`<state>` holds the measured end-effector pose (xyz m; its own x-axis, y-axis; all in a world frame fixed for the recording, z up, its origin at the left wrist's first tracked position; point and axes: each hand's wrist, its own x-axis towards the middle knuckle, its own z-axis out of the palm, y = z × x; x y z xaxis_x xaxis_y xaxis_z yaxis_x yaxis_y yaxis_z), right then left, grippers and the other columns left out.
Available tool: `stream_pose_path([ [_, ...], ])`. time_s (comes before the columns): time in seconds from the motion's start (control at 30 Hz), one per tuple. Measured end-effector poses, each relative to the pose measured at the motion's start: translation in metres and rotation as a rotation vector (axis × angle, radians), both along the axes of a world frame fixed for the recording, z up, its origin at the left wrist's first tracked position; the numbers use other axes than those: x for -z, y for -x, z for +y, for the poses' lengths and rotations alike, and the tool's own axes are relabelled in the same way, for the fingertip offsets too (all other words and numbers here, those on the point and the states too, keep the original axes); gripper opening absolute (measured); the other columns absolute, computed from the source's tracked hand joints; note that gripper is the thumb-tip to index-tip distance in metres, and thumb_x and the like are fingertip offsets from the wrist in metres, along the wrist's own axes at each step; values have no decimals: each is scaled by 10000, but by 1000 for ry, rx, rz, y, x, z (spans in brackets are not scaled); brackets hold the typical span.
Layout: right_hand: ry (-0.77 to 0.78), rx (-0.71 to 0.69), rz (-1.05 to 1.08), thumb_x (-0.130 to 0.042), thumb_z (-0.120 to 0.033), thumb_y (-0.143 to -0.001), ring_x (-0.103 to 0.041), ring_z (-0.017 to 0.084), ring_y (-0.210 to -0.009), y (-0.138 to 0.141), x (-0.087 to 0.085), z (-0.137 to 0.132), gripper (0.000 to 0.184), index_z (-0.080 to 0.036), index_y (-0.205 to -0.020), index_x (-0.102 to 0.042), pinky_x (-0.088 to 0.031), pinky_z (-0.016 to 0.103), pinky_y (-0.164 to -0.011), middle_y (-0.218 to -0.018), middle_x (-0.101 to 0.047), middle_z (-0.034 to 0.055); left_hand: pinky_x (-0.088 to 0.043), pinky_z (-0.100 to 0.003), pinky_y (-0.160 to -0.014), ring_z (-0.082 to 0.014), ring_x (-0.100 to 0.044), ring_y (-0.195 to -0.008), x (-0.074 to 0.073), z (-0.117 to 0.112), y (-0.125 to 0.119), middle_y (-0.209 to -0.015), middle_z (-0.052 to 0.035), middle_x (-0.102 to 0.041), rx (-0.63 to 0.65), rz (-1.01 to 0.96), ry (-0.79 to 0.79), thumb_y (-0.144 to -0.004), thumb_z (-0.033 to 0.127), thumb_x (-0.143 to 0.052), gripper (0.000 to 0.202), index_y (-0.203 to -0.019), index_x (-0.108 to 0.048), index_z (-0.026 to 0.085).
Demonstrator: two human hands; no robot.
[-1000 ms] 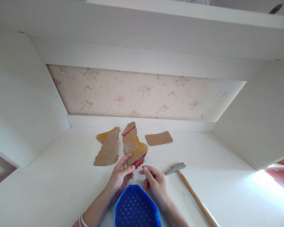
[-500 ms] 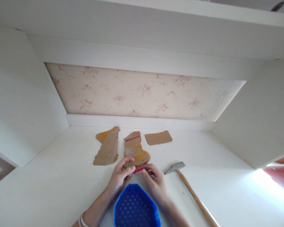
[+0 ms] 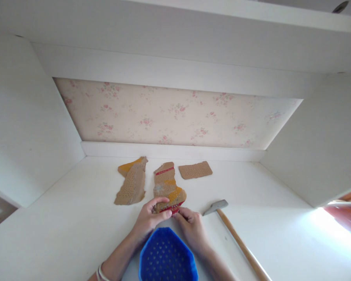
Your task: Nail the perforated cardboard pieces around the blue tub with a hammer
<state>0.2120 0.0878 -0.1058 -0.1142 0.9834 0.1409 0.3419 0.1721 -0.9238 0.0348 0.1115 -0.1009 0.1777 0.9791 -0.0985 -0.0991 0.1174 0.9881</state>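
Note:
My left hand (image 3: 151, 215) pinches a torn piece of brown cardboard (image 3: 177, 195) with yellow and red print, thumb on the near edge and fingers over the top. My right hand (image 3: 191, 225) has its fingertips closed on the red-printed near right corner. Small holes dot the cardboard. Its far part runs up against or over brown cardboard (image 3: 164, 176) with a thin red line; I cannot tell whether they are one piece. Just below the hands is a blue octagonal basket (image 3: 163, 231) with a hole-patterned bottom.
Torn, perforated cardboard (image 3: 131, 183) lies at the left and a smaller rectangular piece (image 3: 195, 170) at the back right. A hammer-like tool (image 3: 236, 236) with a wooden handle and grey head rests on the white surface. White panels (image 3: 298, 148) enclose the sides and top.
My left thumb has slid slightly right along the cardboard's near edge. The right fingers are drawn closer together at the corner, and the red strip has tilted a little.

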Motion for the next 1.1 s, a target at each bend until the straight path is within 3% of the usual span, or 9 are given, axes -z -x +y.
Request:
stream_pose_path([
  [0.23,-8,-4,-20,-575,-396,-957,-668,192,-771,-2,-1,1,238,-300,-1006,-788,-438,255,-680,-797,-738,-14,-502,-316,-846,-258,-690,-945,-3,4,2,-1014,-88,-774,62,93,2,-649,334,-818,464,-1065,-743,142],
  [0.53,-22,9,-19,-577,-395,-958,-676,194,-786,-4,1,0,238,-308,-1014,-792,-448,253,-689,-808,-742,-9,-505,-349,-878,-282,-691,-974,-6,4,0,-1023,-86,-778,66,114,46,-630,319,-823,483,-1076,-753,146],
  [0.7,-34,-2,1,-571,-387,-963,-691,200,-834,-3,1,1,239,-313,-1033,-787,-475,256,-722,-905,-770,3,-503,-330,-854,-262,-698,-931,-3,4,0,-972,-84,-784,45,40,55,-605,302,-849,468,-1039,-761,151],
  [0.9,-25,45,10,-566,-402,-960,-693,223,-872,-2,5,2,265,-301,-1111,-759,-499,289,-782,-937,-777,14,-509,-305,-745,-208,-698,-721,1,4,-6,-780,-76,-773,-76,-332,206,-448,326,-931,517,-899,-757,141],
  [1.0,-27,67,4,-559,-408,-961,-683,229,-860,-3,6,3,270,-288,-1079,-771,-499,299,-791,-890,-768,23,-495,-267,-676,-174,-675,-655,4,5,-7,-707,-56,-756,-84,-331,199,-434,352,-947,527,-877,-757,141],
  [1.1,-41,57,-3,-538,-417,-973,-674,222,-845,-3,3,2,279,-297,-1059,-774,-488,289,-770,-844,-751,17,-483,-252,-614,-151,-646,-592,7,7,-6,-661,-35,-739,-97,-230,135,-505,417,-926,494,-879,-761,140],
])
